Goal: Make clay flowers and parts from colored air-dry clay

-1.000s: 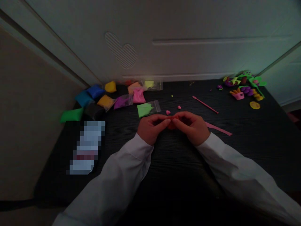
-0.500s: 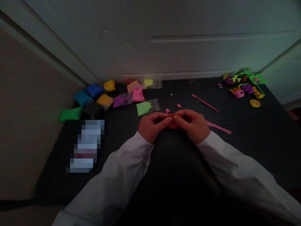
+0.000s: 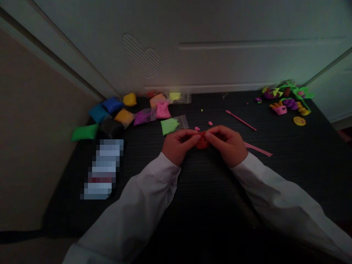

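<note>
Both my hands meet over the middle of the dark table [image 3: 192,190]. My left hand [image 3: 177,145] and my right hand [image 3: 227,143] pinch a small red lump of clay [image 3: 202,142] between their fingertips, fingers curled round it. Two tiny pink clay bits [image 3: 197,128] lie just beyond the hands. A bag of light green clay [image 3: 170,125] sits close to my left hand. A pink strip [image 3: 258,150] lies beside my right wrist.
Several bags of coloured clay [image 3: 123,115] are heaped at the back left. A pink stick tool [image 3: 240,120] lies behind my right hand. Finished clay figures [image 3: 287,101] stand at the back right. A blurred flat item [image 3: 102,169] lies at the left. A white panelled wall [image 3: 192,47] backs the table.
The hands have stayed together on the red clay, with the fingertips shifting slightly as they work it. The view moved a little.
</note>
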Motion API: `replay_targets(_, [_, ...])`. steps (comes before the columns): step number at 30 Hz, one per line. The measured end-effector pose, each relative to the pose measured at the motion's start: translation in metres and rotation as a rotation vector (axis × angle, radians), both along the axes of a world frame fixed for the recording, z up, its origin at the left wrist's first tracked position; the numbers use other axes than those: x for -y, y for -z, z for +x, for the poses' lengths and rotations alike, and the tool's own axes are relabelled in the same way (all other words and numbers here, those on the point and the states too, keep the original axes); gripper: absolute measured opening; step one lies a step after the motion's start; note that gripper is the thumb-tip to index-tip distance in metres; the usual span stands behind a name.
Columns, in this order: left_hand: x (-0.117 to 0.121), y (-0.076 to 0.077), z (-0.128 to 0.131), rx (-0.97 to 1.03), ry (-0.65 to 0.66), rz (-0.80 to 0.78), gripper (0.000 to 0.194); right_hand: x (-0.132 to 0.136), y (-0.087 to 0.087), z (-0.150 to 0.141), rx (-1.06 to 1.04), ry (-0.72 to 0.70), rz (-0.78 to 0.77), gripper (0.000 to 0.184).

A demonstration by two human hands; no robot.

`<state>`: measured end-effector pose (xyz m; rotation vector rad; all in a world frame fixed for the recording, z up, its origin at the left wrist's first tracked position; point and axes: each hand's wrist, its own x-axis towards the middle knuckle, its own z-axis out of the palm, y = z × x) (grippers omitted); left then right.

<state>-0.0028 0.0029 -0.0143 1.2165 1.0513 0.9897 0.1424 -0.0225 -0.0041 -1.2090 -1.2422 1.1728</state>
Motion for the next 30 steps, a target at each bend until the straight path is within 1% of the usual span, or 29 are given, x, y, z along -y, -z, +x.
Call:
replay_targets(3, [0.0002,-0.0005,-0.001,-0.007,0.003,0.003,0.018,-0.0015,-0.0008,0.0015,0.041,0.035,0.035,0.015])
replay_targets(5, [0.0005,-0.0007,-0.0012,-0.013,0.009,0.009,0.015,-0.0025,-0.0008,0.003,0.03,0.043,0.042,0.015])
replay_targets(10, [0.0004,0.0006,-0.0007,0.004,-0.001,-0.02,0.015,-0.0027,-0.0003,0.0043,0.015,-0.022,0.021,0.014])
replay_targets(12, [-0.0004,0.0024,-0.0003,0.057,0.016,-0.034,0.015,-0.0024,-0.0004,0.0037,0.015,-0.038,0.015,0.014])
replay_targets(16, [-0.0011,0.0047,0.0008,0.189,0.11,-0.094,0.017,-0.0024,0.0,0.0027,0.004,-0.034,0.002,0.013])
replay_targets(20, [0.0008,0.0033,0.0014,0.128,0.175,-0.106,0.017,-0.0023,0.0001,0.004,0.014,-0.047,0.009,0.016])
replay_targets(25, [0.002,0.0019,0.0006,0.065,0.164,-0.081,0.015,-0.0031,-0.0007,0.007,0.009,-0.069,0.007,0.011])
replay_targets(30, [0.0033,-0.0003,0.0002,0.033,0.2,-0.093,0.014,-0.0063,0.0052,0.0079,-0.109,-0.139,-0.071,0.01])
